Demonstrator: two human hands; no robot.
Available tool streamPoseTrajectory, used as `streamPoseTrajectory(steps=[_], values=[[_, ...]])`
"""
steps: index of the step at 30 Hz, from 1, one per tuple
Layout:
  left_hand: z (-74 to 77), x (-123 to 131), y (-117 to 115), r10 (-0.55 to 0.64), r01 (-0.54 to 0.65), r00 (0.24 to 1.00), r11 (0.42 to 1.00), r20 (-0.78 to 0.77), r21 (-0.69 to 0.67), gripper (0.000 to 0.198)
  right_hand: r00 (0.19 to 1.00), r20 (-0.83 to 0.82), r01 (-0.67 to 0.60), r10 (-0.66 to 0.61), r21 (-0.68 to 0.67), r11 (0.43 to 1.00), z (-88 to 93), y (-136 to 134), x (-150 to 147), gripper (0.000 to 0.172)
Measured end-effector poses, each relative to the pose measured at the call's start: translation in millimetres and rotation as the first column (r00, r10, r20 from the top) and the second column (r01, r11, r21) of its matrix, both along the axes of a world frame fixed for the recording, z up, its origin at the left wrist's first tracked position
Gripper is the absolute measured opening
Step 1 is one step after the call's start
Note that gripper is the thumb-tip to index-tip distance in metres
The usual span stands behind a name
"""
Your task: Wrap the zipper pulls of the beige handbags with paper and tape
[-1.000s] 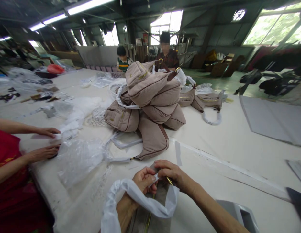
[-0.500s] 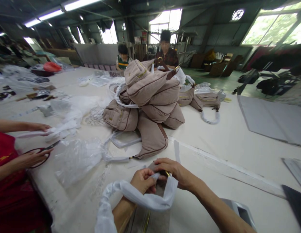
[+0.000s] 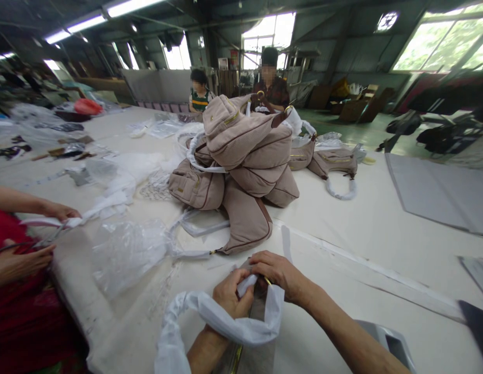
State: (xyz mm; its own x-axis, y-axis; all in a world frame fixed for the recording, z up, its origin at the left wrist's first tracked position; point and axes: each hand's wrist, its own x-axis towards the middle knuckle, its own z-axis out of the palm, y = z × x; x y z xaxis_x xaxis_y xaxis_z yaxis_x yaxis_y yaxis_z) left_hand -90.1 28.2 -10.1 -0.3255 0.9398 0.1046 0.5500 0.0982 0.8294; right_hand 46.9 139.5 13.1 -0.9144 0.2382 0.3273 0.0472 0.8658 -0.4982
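Note:
Close to my body lies a taupe handbag (image 3: 260, 306) with a gold zipper, partly covered by my hands and arms. Its strap (image 3: 229, 322), wrapped in white paper, loops over my left wrist. At the bag's far end my left hand (image 3: 231, 295) is closed, with a bit of white wrapping paper (image 3: 246, 284) between thumb and fingers. My right hand (image 3: 278, 272) curls its fingers over the same end, beside a gold ring (image 3: 268, 281). Its fingertips are partly hidden, and both hands nearly touch.
A pile of taupe handbags (image 3: 249, 150) stands ahead on the white table (image 3: 343, 234). Clear plastic bags (image 3: 128, 249) lie left. A co-worker's hands (image 3: 27, 259) work with scissors (image 3: 50, 237) at the left edge. Grey sheets (image 3: 440, 192) lie right. Two people sit beyond the pile.
My left hand has turned and closed further over the bag's end, while my right hand stays nearly in place. The co-worker's scissors have moved left to a white strip.

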Motion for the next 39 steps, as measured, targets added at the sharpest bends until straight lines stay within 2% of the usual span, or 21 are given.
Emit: streamPoseTrajectory(steps=[4,8,11,13,15,17,20,23,25,26,28,30,32,35,37,39], values=[[-11.6,-1,-4,-0.045,0.066,0.973,0.994,-0.228,0.082,0.018,0.999,-0.044,0.0,0.001,0.016,1.0,-5.2,-1,1,0.02],[-30.3,0,-3,0.053,0.076,0.9,0.958,-0.433,0.275,0.019,0.998,-0.065,0.017,-0.017,-0.011,1.0,-4.3,-4,1,0.016],[-36.6,0,1,0.078,0.101,0.879,0.933,-0.47,0.345,0.017,0.999,-0.027,0.03,-0.033,-0.078,0.997,3.0,-6,2,0.021],[-34.6,-1,3,0.042,0.13,0.887,0.933,-0.459,0.336,0.017,0.999,0.014,0.032,-0.03,-0.112,0.993,8.5,-6,3,0.032],[-28.6,-2,4,0.009,0.133,0.906,0.943,-0.423,0.305,0.016,0.998,0.048,0.04,-0.034,-0.122,0.992,11.7,-6,4,0.034],[-20.3,-3,5,-0.023,0.106,0.943,0.967,-0.332,0.233,0.013,0.996,0.075,0.053,-0.045,-0.12,0.991,11.9,-5,4,0.025],[-9.2,-3,6,-0.06,0.063,0.995,0.998,-0.08,0.031,0.005,0.996,0.087,0.046,-0.035,-0.123,0.991,10.0,-2,0,0.014],[-6.2,-2,6,-0.033,0.052,0.978,0.995,0.208,-0.086,0.007,0.996,0.095,0.012,0.001,-0.137,0.99,11.8,0,-5,0.011],[-9.1,-4,6,-0.009,0.06,0.913,0.992,0.408,-0.113,0.016,0.995,0.099,-0.004,0.019,-0.155,0.988,14.3,1,-5,0.013],[-11.3,-5,6,0.011,0.068,0.858,0.988,0.514,-0.136,0.021,0.995,0.095,-0.002,0.019,-0.167,0.986,14.9,1,-4,0.016],[-15.0,-9,7,0.073,0.1,0.704,0.974,0.706,-0.201,0.031,0.997,0.07,0.03,-0.016,-0.205,0.978,12.4,0,3,0.036],[-16.0,-13,8,0.133,0.124,0.538,0.964,0.832,-0.234,0.037,0.992,0.017,0.128,-0.129,-0.267,0.955,4.3,-3,13,0.063],[-13.9,-14,8,0.163,0.09,0.422,0.971,0.892,-0.22,0.039,0.966,-0.023,0.236,-0.259,-0.338,0.911,-7.3,-7,23,0.075],[-9.7,-11,7,0.154,0.002,0.365,0.986,0.918,-0.166,0.041,0.931,-0.043,0.32,-0.363,-0.389,0.864,-21.6,-13,27,0.061],[-10.2,-7,5,0.143,-0.071,0.373,0.99,0.917,-0.125,0.044,0.926,-0.061,0.318,-0.372,-0.404,0.858,-24.7,-15,23,0.054],[-14.0,-4,4,0.16,-0.148,0.389,0.983,0.907,-0.109,0.043,0.93,-0.085,0.291,-0.357,-0.423,0.858,-22.6,-16,14,0.055]])
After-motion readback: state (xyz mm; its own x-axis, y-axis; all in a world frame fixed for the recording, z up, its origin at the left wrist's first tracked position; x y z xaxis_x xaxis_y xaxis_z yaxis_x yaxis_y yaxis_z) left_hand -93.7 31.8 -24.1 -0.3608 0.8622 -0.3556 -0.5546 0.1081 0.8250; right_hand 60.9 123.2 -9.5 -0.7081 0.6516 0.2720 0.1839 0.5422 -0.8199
